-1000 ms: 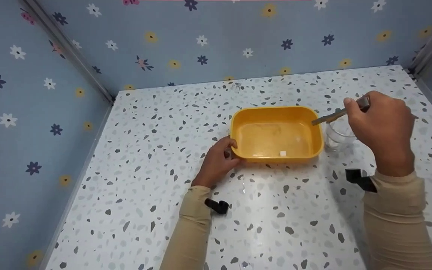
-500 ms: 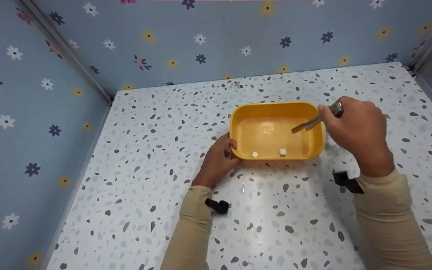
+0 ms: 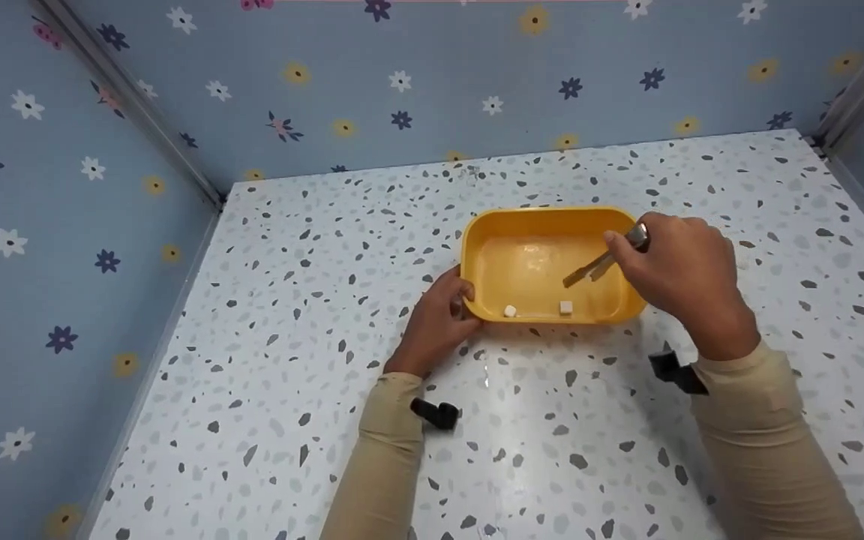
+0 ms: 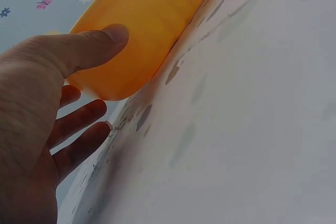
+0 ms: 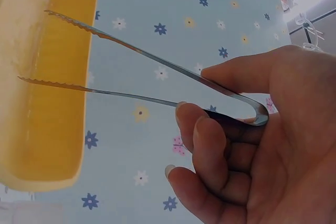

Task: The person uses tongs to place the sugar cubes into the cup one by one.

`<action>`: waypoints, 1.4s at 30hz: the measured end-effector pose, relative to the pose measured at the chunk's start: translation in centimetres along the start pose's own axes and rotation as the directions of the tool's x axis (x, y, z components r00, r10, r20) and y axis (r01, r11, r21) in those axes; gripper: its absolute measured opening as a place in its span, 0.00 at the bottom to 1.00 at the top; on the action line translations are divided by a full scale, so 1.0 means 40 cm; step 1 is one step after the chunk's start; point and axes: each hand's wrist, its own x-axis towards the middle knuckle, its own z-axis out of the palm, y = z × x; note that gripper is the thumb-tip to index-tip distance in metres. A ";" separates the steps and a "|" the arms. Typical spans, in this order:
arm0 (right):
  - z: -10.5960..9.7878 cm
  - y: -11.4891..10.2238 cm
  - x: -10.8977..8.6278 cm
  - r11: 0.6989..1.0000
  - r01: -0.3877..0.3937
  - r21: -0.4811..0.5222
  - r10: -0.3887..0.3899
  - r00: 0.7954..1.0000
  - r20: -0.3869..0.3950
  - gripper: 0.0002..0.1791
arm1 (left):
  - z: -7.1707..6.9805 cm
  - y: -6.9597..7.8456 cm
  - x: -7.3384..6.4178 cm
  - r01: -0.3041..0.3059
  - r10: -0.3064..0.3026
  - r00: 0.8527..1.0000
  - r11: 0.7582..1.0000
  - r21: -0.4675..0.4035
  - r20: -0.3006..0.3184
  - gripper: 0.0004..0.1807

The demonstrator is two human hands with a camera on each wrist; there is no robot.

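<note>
A yellow rectangular plastic tub [image 3: 537, 262] stands on the speckled tabletop, with a white cube [image 3: 565, 307] and a smaller white piece [image 3: 510, 310] inside along its near wall. My left hand [image 3: 436, 322] grips the tub's near left corner. The left wrist view shows its thumb [image 4: 97, 51] against the outer wall, while several fingers are spread below. Metal tongs [image 3: 638, 236] are pinched between the thumb and fingers of my right hand [image 3: 683, 274]. Their serrated arms [image 5: 157, 59] stand apart with nothing between them, tips inside the tub, above and right of the cube.
Blue flower-patterned panels [image 3: 439, 75] rise behind and at both sides of the white speckled table [image 3: 312, 300]. At the bottom left of the right wrist view is a pale see-through shape [image 5: 37, 212] beside the tub. Black wrist mounts [image 3: 436, 414] stick out from both sleeves.
My right hand has moved left with the tongs, from over a clear glass at the tub's right to over the tub. It now covers the glass. The left hand stays at the tub's corner.
</note>
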 end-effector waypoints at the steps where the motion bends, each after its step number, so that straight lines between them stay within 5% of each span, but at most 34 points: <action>1: 0.003 -0.003 -0.001 1.000 0.004 -0.006 -0.004 1.000 0.006 0.24 | 0.000 0.001 0.001 -0.001 0.001 1.000 1.000 0.000 0.002 0.18; 32: 0.058 -0.024 0.003 0.997 0.049 -0.059 -0.038 0.983 0.181 0.22 | 0.003 -0.003 0.007 -0.006 0.006 1.000 1.000 -0.011 0.018 0.18; 42: 0.082 -0.038 -0.004 0.988 0.135 -0.079 -0.118 0.975 0.186 0.20 | 0.000 -0.010 -0.003 0.000 0.000 1.000 0.999 -0.033 0.015 0.18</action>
